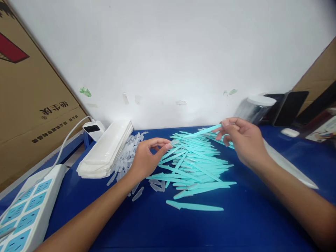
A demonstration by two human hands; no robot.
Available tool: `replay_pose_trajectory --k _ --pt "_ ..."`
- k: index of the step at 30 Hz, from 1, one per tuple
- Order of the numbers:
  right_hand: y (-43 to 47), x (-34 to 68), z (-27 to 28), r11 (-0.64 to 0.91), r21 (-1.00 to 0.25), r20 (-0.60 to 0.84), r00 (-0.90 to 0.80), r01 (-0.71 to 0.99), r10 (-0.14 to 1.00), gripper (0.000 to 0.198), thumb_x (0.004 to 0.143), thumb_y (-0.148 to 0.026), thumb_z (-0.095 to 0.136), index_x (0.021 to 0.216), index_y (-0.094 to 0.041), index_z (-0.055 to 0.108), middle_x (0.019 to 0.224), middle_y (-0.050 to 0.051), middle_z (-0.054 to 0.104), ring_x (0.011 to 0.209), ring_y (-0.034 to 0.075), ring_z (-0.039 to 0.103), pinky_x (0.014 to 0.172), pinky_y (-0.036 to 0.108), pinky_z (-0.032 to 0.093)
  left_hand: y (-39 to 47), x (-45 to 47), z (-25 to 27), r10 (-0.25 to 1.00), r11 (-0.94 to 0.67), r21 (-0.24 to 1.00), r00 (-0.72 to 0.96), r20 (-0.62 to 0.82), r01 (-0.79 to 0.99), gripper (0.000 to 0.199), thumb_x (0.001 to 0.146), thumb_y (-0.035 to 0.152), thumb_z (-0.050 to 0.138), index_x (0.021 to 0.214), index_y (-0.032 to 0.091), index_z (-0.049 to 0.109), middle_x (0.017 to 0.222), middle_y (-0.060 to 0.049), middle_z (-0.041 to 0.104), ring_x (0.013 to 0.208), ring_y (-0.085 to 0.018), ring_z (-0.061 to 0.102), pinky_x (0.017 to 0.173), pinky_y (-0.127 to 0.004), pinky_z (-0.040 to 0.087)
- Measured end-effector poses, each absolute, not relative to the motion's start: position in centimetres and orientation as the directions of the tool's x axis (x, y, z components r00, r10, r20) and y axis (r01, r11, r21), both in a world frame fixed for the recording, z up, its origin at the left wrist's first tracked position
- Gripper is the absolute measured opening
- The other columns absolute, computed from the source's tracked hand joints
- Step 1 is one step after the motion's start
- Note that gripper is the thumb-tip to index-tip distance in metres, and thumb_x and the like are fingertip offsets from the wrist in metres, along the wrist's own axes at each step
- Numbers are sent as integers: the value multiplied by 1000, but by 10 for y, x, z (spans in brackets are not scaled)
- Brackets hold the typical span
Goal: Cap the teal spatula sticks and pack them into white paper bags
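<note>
Between the thumb and fingers of my left hand [152, 154] is a small clear blade cap [174, 142]. My right hand [243, 138] pinches the handle end of a turquoise eyebrow razor [204, 131], whose other end points left toward the cap. I cannot tell whether cap and razor touch. Below both hands lies a loose pile of turquoise eyebrow razors [196, 164], mostly lying sideways. One single razor [194, 206] lies apart in front of the pile. Clear blade caps [127, 152] are heaped behind and left of my left hand, and a few lie under its wrist.
A stack of white plastic bags [105, 148] lies left of the caps. A white power strip [52, 196] and a white charger [93, 130] are at far left, beside a cardboard box [31, 87]. At right are a lidded jar [256, 108], a clear bag [288, 164] and a white case [290, 132].
</note>
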State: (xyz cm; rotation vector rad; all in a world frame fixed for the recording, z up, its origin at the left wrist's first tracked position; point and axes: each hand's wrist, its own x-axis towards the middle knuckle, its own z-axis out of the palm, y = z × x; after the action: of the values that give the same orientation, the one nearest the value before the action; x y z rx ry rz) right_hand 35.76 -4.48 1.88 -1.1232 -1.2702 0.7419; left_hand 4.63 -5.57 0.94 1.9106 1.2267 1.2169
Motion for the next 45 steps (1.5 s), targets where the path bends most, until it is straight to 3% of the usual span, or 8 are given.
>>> replay_pose_trajectory --k 5,19,28,36,41,45 --pt "-51 346 20 296 -926 331 129 234 935 38 97 -61 75 95 -25 66 74 4 78 55 18 65 46 30 47 -60 49 13 910 -414 819 182 372 398 20 96 42 83 103 24 88 99 -5 88 92 -26 83 82 -37 64" --pt "-54 351 24 372 -917 394 172 144 903 35 93 -57 83 92 -24 70 78 6 81 59 19 69 43 27 45 -65 53 13 896 -444 818 184 404 366 13 96 38 85 102 27 88 98 -1 88 91 -21 83 77 -29 61" --pt "-65 342 29 337 -916 360 76 219 930 39 97 -62 76 89 -23 70 70 4 78 43 13 54 42 29 45 -70 56 15 890 -455 810 159 427 370 12 96 38 84 102 27 88 98 -1 88 92 -22 83 81 -31 64" --pt "-58 354 31 375 -914 401 197 157 895 33 94 -56 82 92 -26 70 84 7 82 61 20 69 45 31 44 -68 54 14 894 -446 807 145 424 386 14 95 39 85 101 27 88 97 -1 88 90 -22 83 81 -32 63" --pt "-61 353 31 362 -909 391 124 204 912 36 98 -59 78 92 -24 70 71 3 78 48 15 57 46 31 45 -69 55 15 893 -450 809 162 421 377 12 96 39 84 101 28 89 99 -1 88 92 -21 83 81 -30 64" --pt "-65 345 30 348 -918 368 84 189 926 39 95 -61 80 91 -24 69 71 4 78 47 15 58 43 29 44 -70 56 14 898 -440 816 172 406 374 14 95 40 85 101 28 89 97 -2 88 90 -23 84 80 -32 66"
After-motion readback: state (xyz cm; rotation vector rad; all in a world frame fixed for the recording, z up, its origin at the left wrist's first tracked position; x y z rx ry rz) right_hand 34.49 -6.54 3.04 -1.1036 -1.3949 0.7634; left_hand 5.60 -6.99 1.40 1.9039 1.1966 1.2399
